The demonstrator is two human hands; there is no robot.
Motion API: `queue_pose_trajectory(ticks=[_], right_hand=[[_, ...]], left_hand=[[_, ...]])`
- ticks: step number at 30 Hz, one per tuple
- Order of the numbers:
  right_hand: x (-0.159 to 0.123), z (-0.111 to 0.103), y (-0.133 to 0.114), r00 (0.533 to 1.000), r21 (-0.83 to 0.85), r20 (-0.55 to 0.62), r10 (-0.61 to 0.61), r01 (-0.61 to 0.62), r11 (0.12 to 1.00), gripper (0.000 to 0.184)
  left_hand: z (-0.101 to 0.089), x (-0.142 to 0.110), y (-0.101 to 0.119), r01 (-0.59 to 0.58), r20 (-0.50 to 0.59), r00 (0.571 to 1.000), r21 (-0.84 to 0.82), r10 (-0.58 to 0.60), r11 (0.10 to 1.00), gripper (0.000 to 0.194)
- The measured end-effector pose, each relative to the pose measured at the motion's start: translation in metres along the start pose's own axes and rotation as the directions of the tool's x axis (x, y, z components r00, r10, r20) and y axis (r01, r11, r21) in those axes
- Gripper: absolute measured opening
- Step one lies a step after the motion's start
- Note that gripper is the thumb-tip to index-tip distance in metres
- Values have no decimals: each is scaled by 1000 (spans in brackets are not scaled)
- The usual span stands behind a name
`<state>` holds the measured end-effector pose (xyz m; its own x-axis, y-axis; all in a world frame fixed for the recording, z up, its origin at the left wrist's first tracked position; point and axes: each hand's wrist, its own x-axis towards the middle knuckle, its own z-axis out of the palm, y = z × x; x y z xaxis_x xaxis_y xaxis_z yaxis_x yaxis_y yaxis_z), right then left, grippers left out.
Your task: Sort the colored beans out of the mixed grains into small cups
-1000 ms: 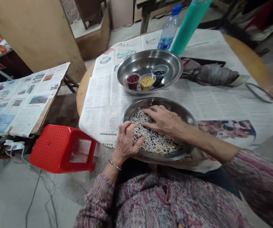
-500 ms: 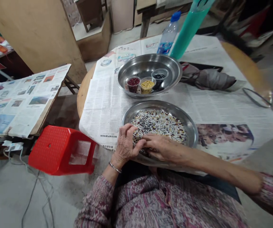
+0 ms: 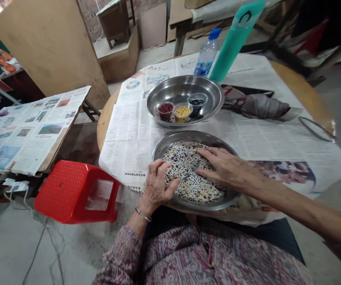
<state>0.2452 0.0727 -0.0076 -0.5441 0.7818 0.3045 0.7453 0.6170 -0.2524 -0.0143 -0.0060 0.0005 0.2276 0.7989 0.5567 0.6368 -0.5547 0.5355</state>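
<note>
My left hand and right hand lie open, gripping nothing, fingers resting on the mixed grains between them in the round steel basin; the right reaches further across.

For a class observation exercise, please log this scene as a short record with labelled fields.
Left hand: bare left hand, silver bangle on wrist, fingers on the grains
Right hand: bare right hand, fingers spread on the grains
Dish: round steel tray of mixed black, white and red grains
Beyond: round steel bowl holding clear cups of red beans, yellow grains, black beans
Surface: printed newspaper on round wooden table
Nearby: red plastic stool
</note>
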Motion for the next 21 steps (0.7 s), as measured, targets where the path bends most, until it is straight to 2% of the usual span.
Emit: queue_pose_trajectory(ticks=[2,6,9,12,17,21], right_hand=[[9,5,-8,999,15,24,24,-24,1000,48],[43,7,-26,991,139,132,-33,15,990,19],[56,4,-34,971,162,221,-95,60,985,17],[43,-5,-35,955,167,271,-124,80,983,18],[-5,-23,-28,927,249,273,-257,190,950,16],[-21,-22,-27,913,254,263,-312,246,935,17]], left_hand=[[-1,1,0,5,13,1000,10,-5,1000,40],[-1,1,0,-6,7,1000,19,6,1000,37],[-1,1,0,-5,4,1000,22,5,1000,35],[0,1,-1,-20,-1,1000,32,20,999,34],[1,2,-1,-34,-14,999,40,34,999,32],[2,3,-2,-42,-8,999,47,42,998,30]])
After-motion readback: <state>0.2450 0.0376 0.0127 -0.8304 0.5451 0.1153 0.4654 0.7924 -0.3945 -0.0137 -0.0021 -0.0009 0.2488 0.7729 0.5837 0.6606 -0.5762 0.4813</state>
